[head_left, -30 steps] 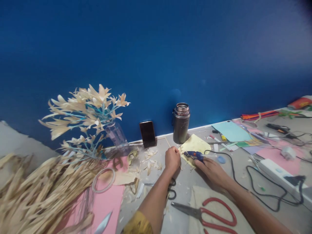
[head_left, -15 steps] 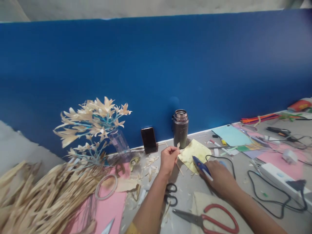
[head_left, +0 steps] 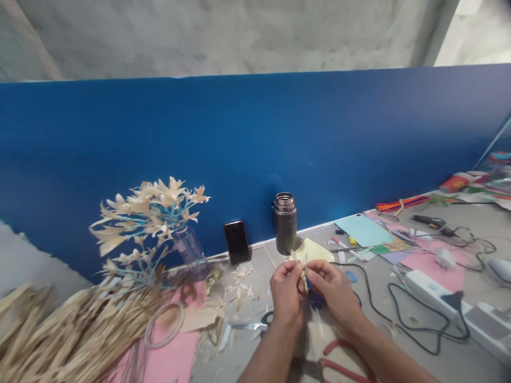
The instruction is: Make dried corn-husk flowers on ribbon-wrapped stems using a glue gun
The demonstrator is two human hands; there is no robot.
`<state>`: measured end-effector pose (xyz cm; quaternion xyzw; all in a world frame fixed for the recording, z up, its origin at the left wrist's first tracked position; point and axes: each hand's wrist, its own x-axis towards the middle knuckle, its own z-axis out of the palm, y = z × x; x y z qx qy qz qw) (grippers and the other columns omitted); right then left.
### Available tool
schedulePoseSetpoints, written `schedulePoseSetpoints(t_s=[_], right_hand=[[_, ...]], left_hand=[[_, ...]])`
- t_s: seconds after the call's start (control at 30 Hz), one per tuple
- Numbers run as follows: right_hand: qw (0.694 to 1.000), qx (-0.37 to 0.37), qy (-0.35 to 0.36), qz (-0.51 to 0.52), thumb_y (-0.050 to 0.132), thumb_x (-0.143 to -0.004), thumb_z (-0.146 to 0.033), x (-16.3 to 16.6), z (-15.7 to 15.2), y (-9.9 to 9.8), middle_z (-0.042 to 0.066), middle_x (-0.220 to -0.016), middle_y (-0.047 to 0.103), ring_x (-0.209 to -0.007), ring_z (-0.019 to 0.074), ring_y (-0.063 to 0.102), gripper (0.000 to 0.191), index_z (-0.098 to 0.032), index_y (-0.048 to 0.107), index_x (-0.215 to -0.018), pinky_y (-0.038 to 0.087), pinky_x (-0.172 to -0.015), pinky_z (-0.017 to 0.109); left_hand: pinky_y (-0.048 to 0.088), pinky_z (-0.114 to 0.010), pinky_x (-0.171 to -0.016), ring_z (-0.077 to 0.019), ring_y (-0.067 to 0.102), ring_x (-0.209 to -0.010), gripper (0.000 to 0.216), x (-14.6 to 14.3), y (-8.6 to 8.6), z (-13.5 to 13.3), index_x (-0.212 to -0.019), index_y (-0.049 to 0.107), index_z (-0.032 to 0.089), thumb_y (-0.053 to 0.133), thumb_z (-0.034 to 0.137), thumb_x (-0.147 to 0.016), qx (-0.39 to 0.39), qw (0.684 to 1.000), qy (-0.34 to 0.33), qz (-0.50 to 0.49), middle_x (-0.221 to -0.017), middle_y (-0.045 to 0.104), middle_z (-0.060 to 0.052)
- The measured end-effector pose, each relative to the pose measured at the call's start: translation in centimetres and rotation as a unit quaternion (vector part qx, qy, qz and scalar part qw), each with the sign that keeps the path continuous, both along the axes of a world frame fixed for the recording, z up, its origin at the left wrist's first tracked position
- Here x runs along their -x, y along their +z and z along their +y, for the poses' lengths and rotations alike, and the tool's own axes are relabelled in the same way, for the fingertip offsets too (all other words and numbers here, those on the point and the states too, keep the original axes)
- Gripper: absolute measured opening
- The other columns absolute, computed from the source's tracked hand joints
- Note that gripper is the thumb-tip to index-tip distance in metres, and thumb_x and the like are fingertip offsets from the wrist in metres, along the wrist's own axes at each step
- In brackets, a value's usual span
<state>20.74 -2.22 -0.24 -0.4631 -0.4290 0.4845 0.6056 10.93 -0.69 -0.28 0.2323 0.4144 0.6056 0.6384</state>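
In front of the steel flask (head_left: 285,229), my left hand (head_left: 286,292) is closed in a pinch on a small pale dried-husk petal (head_left: 294,256). Close beside it, my right hand (head_left: 333,287) pinches at the same spot, fingertips nearly touching the left ones, on a pale petal piece (head_left: 305,259). The blue glue gun (head_left: 315,298) shows below the right fingers; whether that hand also grips it, I cannot tell. Behind the hands lies a yellow paper sheet (head_left: 313,250). Red-handled scissors (head_left: 343,361) lie under the right forearm, partly hidden.
At left, pale husk flowers (head_left: 159,205) stand in a clear vase (head_left: 187,244) above a heap of dried husks (head_left: 80,335). A phone (head_left: 237,242) leans on the blue partition (head_left: 239,143). A power strip (head_left: 431,290) and black cables (head_left: 431,330) lie at right.
My right hand has moved left from the glue gun's spot on the yellow paper to meet my left hand. The glue gun has come nearer, below the hands. The view has tilted up.
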Motion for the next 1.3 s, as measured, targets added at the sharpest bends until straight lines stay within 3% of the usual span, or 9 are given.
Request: schedulePoseSetpoints(t_s=[0.43, 0.63, 0.73, 0.77, 0.83, 0.87, 1.0, 1.13, 1.3], right_hand=[[0.971, 0.056, 0.039, 0.229, 0.091, -0.058, -0.039, 2.2, 0.1, -0.1, -0.006, -0.056, 0.061, -0.041, 0.0075, 0.05, 0.04, -0.018, 0.066, -0.08, 0.04, -0.039, 0.018], [0.983, 0.068, 0.027, 0.169, 0.084, -0.065, -0.052, 1.8, 0.3, -1.5, -0.006, -0.053, 0.057, -0.038, 0.0096, 0.047, 0.042, -0.02, 0.063, -0.082, 0.039, -0.038, 0.022], [0.998, 0.035, -0.03, -0.03, 0.068, -0.08, -0.057, -1.2, 1.9, -1.7, -0.002, -0.063, 0.062, -0.047, 0.0139, 0.053, 0.037, -0.021, 0.061, -0.083, 0.043, -0.046, 0.026], [0.986, 0.005, -0.062, -0.156, 0.061, -0.086, -0.054, -2.5, 2.7, -1.7, 0.0, -0.068, 0.065, -0.053, 0.0156, 0.057, 0.034, -0.02, 0.061, -0.085, 0.045, -0.051, 0.027], [0.864, -0.06, -0.077, -0.494, 0.042, -0.097, -0.043, -4.9, 4.7, -1.7, 0.005, -0.082, 0.071, -0.07, 0.0191, 0.064, 0.033, -0.02, 0.063, -0.089, 0.048, -0.065, 0.03], [0.831, -0.065, -0.077, -0.548, 0.04, -0.097, -0.037, -5.9, 5.7, -1.8, 0.007, -0.086, 0.072, -0.076, 0.0215, 0.064, 0.031, -0.019, 0.064, -0.09, 0.048, -0.07, 0.033], [0.742, -0.094, -0.018, -0.664, 0.047, -0.094, -0.024, -7.3, 8.9, -2.6, 0.011, -0.092, 0.072, -0.092, 0.0256, 0.062, 0.023, -0.018, 0.069, -0.09, 0.042, -0.08, 0.034], [0.658, -0.112, 0.034, -0.744, 0.051, -0.092, -0.014, -6.6, 11.0, -3.5, 0.016, -0.096, 0.07, -0.098, 0.0287, 0.059, 0.02, -0.015, 0.071, -0.091, 0.039, -0.078, 0.034], [0.596, -0.128, 0.121, -0.783, 0.055, -0.091, -0.012, -5.9, 12.3, -3.9, 0.015, -0.098, 0.069, -0.1, 0.0283, 0.058, 0.018, -0.015, 0.072, -0.088, 0.041, -0.076, 0.031]], left_hand=[[0.023, -0.015, -0.036, -0.0058, 0.036, -0.031, 0.052, -0.7, -0.4, -0.6, -0.074, 0.055, 0.019, 0.089, 0.049, -0.049, 0.002, 0.999, 0.009, -0.032, -0.034, 0.043, 0.01], [0.025, -0.016, -0.037, -0.0055, 0.036, -0.032, 0.051, -0.8, -1.2, -0.9, -0.076, 0.055, 0.019, 0.089, 0.048, -0.051, 0.02, 0.998, 0.0, -0.056, -0.036, 0.046, 0.009], [0.021, -0.016, -0.036, -0.0046, 0.036, -0.035, 0.045, 0.6, -1.4, -1.3, -0.074, 0.055, 0.018, 0.087, 0.045, -0.055, 0.021, 0.999, 0.003, -0.024, -0.044, 0.053, 0.005], [0.021, -0.016, -0.036, -0.0048, 0.038, -0.037, 0.043, 1.3, -1.6, -1.3, -0.073, 0.056, 0.018, 0.087, 0.043, -0.057, 0.019, 1.0, 0.006, 0.0, -0.048, 0.056, 0.004], [0.025, -0.017, -0.037, -0.0063, 0.042, -0.039, 0.036, 2.8, -1.9, -1.1, -0.071, 0.058, 0.018, 0.084, 0.039, -0.061, 0.012, 0.997, 0.009, 0.076, -0.054, 0.06, 0.001], [0.028, -0.018, -0.039, -0.0072, 0.044, -0.04, 0.031, 3.5, -2.2, -0.7, -0.07, 0.059, 0.017, 0.082, 0.036, -0.063, 0.008, 0.992, 0.009, 0.124, -0.055, 0.061, 0.0], [0.04, -0.021, -0.047, -0.0099, 0.055, -0.049, 0.016, 4.6, -3.7, 1.5, -0.066, 0.063, 0.017, 0.078, 0.021, -0.062, -0.044, 0.96, 0.001, 0.278, -0.074, 0.072, -0.005], [0.043, -0.022, -0.046, -0.0071, 0.055, -0.045, 0.013, 3.7, -5.5, 3.3, -0.065, 0.059, 0.016, 0.071, 0.019, -0.065, -0.067, 0.956, -0.027, 0.286, -0.103, 0.074, -0.011], [0.028, -0.018, -0.034, -0.0094, 0.05, -0.033, 0.015, 2.8, -7.1, 3.3, -0.072, 0.053, 0.017, 0.066, 0.024, -0.07, -0.014, 0.965, -0.082, 0.249, -0.065, 0.071, -0.006]])
